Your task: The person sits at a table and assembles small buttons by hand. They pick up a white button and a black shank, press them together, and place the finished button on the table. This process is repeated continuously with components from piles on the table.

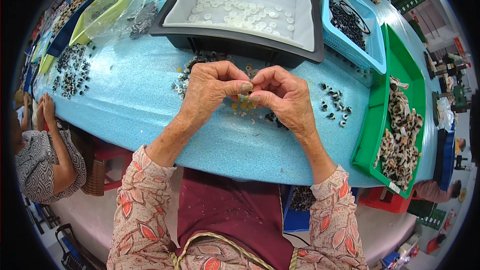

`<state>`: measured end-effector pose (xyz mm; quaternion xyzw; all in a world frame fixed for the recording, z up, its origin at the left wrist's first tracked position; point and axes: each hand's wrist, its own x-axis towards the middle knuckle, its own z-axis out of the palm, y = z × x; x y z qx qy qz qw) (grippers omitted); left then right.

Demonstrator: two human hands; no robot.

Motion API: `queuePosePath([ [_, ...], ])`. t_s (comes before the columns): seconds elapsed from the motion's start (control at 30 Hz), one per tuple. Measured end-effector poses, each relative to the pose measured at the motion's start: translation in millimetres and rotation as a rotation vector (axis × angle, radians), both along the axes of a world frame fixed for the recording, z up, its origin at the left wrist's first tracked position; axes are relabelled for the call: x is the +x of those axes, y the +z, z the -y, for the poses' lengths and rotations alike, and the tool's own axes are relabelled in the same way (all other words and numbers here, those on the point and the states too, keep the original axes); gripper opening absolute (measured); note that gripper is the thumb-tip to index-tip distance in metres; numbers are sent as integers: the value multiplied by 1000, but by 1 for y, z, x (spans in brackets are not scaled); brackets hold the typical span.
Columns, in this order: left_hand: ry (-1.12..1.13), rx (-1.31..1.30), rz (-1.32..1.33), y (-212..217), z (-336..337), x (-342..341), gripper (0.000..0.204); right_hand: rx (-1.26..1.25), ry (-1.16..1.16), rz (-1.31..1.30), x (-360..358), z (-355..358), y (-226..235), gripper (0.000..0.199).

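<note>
Left hand: the left hand (212,87) has thumb and forefinger pinched together, gripping a small dark piece (250,93) above the table (135,115).
Right hand: the right hand (287,97) meets it, thumb and forefinger pinching the same piece; the fingertips hide most of it.
Progress: this one piece seems to be midway through handling; whether its parts are fully joined, I cannot tell.
Left over: plenty, judging by the loose yellow discs (244,106) below the fingers, the black-and-white pieces (183,81) beside the left wrist and the dark bits (274,118) partly under the right hand.
Side cluster: black-and-white caps (336,102) lie to the right, perhaps sorted or finished; their state is unclear.
In the way: a black tray (220,39) stands just beyond the hands, holding white discs (245,15); the hands cover part of the loose heap.
Right side: a light-blue basket (377,59) of black pieces (345,22), then a green tray (367,142) of spotted furry pieces (400,132).
Left side: another scatter of dark pieces (71,72), a clear plastic bag (112,20), and a co-worker (50,162).
</note>
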<state>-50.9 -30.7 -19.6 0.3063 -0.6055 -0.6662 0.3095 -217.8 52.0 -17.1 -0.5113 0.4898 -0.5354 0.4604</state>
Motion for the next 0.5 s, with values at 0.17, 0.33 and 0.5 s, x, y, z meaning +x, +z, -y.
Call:
queuePosePath([
  [0.17, 42, 66, -38, 0, -1, 0, 15, -1, -55, -153, 2, 1, -2, 20],
  [0.33, 12, 26, -94, 5, -5, -5, 35, -245, -83, -404, 0, 3, -3, 21],
  [0.5, 17, 166, -259, 3, -4, -6, 46, -352, -96, -477, -6, 4, -3, 15],
])
